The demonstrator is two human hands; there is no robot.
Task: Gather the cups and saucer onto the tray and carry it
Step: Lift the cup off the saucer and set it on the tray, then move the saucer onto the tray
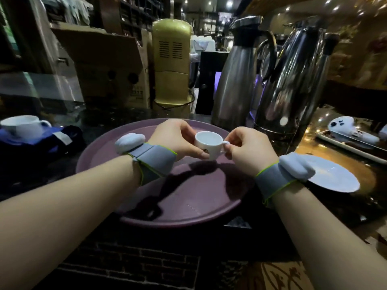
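A small white cup [208, 143] hangs just above the round purple tray [188, 197] on the dark counter. My left hand [176, 139] grips the cup's body from the left. My right hand [247, 147] pinches its handle from the right. Both wrists wear grey bands with white pads. A second white cup [23, 125] rests at the far left on a dark blue cloth. A white saucer [333, 176] lies to the right of the tray, partly hidden by my right wrist.
Two tall steel thermos jugs [236, 76] [297, 80] stand behind the tray at the right. A gold-coloured appliance [171, 63] and a cardboard box [109, 65] stand behind it. A metal tray with a white object [351, 130] lies at the far right.
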